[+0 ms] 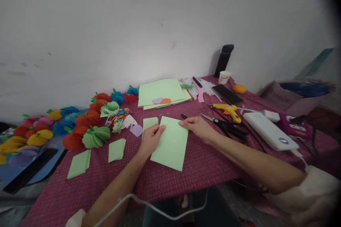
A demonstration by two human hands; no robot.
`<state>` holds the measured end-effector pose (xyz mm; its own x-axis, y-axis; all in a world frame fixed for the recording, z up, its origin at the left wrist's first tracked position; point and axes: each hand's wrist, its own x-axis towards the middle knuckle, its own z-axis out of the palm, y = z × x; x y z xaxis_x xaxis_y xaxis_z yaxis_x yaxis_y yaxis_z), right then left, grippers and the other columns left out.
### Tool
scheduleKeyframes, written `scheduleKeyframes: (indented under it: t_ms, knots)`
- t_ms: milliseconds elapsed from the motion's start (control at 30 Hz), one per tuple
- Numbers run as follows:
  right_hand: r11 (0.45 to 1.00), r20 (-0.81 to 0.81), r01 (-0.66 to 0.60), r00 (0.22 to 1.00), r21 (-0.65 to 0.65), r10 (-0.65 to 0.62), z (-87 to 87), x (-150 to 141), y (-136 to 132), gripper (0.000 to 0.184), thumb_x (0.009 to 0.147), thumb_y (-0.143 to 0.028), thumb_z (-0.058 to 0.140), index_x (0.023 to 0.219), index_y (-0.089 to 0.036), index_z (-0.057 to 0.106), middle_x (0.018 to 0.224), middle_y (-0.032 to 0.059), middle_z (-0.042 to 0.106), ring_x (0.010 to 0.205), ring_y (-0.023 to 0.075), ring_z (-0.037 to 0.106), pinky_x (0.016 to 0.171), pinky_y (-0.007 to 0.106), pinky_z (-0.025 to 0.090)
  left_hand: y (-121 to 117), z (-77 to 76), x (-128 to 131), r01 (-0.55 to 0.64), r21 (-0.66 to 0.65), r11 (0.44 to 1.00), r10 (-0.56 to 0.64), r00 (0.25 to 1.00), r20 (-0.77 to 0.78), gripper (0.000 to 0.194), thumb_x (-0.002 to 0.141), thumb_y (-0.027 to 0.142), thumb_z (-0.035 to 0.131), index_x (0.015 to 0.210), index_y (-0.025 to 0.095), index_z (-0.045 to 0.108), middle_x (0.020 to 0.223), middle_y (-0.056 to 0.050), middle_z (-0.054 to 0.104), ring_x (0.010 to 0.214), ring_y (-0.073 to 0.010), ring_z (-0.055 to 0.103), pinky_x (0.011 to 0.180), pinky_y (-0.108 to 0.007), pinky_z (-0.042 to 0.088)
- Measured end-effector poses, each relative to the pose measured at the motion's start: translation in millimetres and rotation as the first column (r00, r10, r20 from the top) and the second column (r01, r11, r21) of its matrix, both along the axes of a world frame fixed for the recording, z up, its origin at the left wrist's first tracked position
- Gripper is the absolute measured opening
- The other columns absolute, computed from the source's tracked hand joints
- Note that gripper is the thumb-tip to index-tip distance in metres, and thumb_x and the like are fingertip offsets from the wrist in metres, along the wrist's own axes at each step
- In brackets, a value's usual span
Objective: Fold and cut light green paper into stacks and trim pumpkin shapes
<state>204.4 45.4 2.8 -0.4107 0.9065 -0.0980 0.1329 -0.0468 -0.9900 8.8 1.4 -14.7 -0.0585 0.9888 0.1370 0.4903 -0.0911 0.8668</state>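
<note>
A light green sheet of paper (172, 145) is held slightly tilted over the red checked tablecloth, between my two hands. My left hand (151, 138) pinches its upper left edge with thumb and fingers. At the upper right corner, my right hand (198, 126) pinches the same sheet. Partly behind my left hand lies a smaller green paper piece (149, 122). Two small stacks of green paper, one nearer (116, 150) and one farther left (79, 164), rest on the cloth. Just right of my right hand are black-handled scissors (229, 126).
Colourful paper pumpkins (89, 118) crowd the left side beside paper scraps (119, 117). Larger coloured sheets (161, 90) lie against the wall. To the right are a yellow glue gun (227, 110), a phone (227, 94), a white power bank (270, 131), a paper cup (224, 77) and a black bottle (224, 60).
</note>
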Motion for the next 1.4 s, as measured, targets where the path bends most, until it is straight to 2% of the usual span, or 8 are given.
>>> scheduleKeyframes:
  t_ms: [167, 267, 400, 567, 733, 900, 1167, 1400]
  knots:
    - [0.998, -0.033, -0.065, 0.997, -0.007, 0.065, 3.4, -0.6, 14.7, 0.035, 0.062, -0.045, 0.06, 0.067, -0.011, 0.061, 0.063, 0.0028, 0.061, 0.053, 0.0092, 0.049, 0.054, 0.022, 0.038, -0.5, 5.5, 1.2, 0.138, -0.225, 0.964, -0.027, 0.9, 0.435, 0.038, 0.067, 0.048, 0.054, 0.082, 0.013, 0.054, 0.066, 0.0, 0.057, 0.054, -0.0106, 0.05, 0.05, -0.021, 0.038]
    - [0.996, -0.033, -0.089, 0.995, 0.014, 0.089, 1.0, -1.4, 19.8, 0.033, 0.062, -0.045, 0.06, 0.065, -0.012, 0.062, 0.062, 0.002, 0.061, 0.053, 0.0091, 0.049, 0.053, 0.022, 0.037, -2.6, 8.6, 2.5, 0.198, -0.325, 0.925, 0.006, 0.846, 0.534, 0.04, 0.062, 0.045, 0.061, 0.082, 0.011, 0.058, 0.071, -0.004, 0.063, 0.055, -0.0125, 0.054, 0.051, -0.023, 0.041]
    - [0.997, -0.032, -0.075, 0.997, 0.027, 0.075, -3.3, -3.0, 21.5, 0.034, 0.061, -0.046, 0.061, 0.063, -0.012, 0.062, 0.059, 0.001, 0.061, 0.052, 0.0095, 0.05, 0.052, 0.022, 0.037, -2.4, 8.7, 2.5, 0.211, -0.376, 0.902, 0.043, 0.824, 0.566, 0.037, 0.062, 0.044, 0.062, 0.074, 0.009, 0.061, 0.066, -0.007, 0.064, 0.052, -0.014, 0.056, 0.05, -0.024, 0.042]
    - [0.991, -0.163, -0.117, 0.981, -0.058, 0.106, -4.0, 0.6, 23.1, 0.032, 0.065, -0.046, 0.058, 0.065, -0.014, 0.061, 0.064, 0.002, 0.062, 0.058, 0.0112, 0.053, 0.059, 0.024, 0.042, -2.1, 9.4, 3.6, 0.194, -0.384, 0.903, 0.076, 0.806, 0.586, 0.037, 0.062, 0.043, 0.062, 0.075, 0.009, 0.062, 0.066, -0.008, 0.066, 0.055, -0.0169, 0.059, 0.051, -0.026, 0.044]
    - [0.995, -0.155, -0.094, 0.984, -0.032, 0.088, -4.1, 2.5, 24.7, 0.028, 0.065, -0.043, 0.06, 0.059, -0.015, 0.06, 0.056, 0.0, 0.059, 0.051, 0.0095, 0.051, 0.054, 0.023, 0.041, -1.7, 7.2, 6.0, 0.2, -0.364, 0.91, 0.062, 0.8, 0.596, 0.036, 0.064, 0.042, 0.062, 0.075, 0.008, 0.062, 0.067, -0.009, 0.066, 0.055, -0.0169, 0.059, 0.052, -0.026, 0.045]
    - [0.983, -0.221, -0.142, 0.969, -0.12, 0.113, -7.6, -2.6, 16.8, 0.032, 0.066, -0.045, 0.058, 0.069, -0.014, 0.062, 0.069, 0.0035, 0.065, 0.063, 0.0137, 0.058, 0.065, 0.028, 0.045, 1.6, -0.1, 4.9, 0.151, -0.297, 0.943, 0.067, 0.787, 0.613, 0.033, 0.067, 0.041, 0.059, 0.077, 0.009, 0.061, 0.071, -0.009, 0.066, 0.054, -0.0161, 0.058, 0.051, -0.026, 0.045]
    - [0.964, -0.211, -0.229, 0.957, -0.136, 0.198, -11.5, -3.3, 9.4, 0.03, 0.065, -0.044, 0.059, 0.07, -0.015, 0.063, 0.073, 0.0036, 0.066, 0.069, 0.0148, 0.059, 0.069, 0.03, 0.044, 2.2, -0.5, 5.2, 0.059, -0.245, 0.968, 0.117, 0.754, 0.646, 0.036, 0.066, 0.041, 0.06, 0.085, 0.01, 0.061, 0.07, -0.007, 0.066, 0.054, -0.0163, 0.059, 0.053, -0.028, 0.047]
    - [0.958, -0.136, -0.262, 0.96, -0.118, 0.246, -14.9, -1.9, 7.0, 0.03, 0.066, -0.044, 0.058, 0.069, -0.014, 0.062, 0.069, 0.0026, 0.064, 0.062, 0.0117, 0.056, 0.064, 0.027, 0.044, 4.1, -1.3, 1.9, 0.021, -0.21, 0.977, 0.127, 0.738, 0.663, 0.04, 0.065, 0.042, 0.061, 0.091, 0.011, 0.061, 0.071, -0.007, 0.066, 0.053, -0.0152, 0.059, 0.05, -0.026, 0.046]
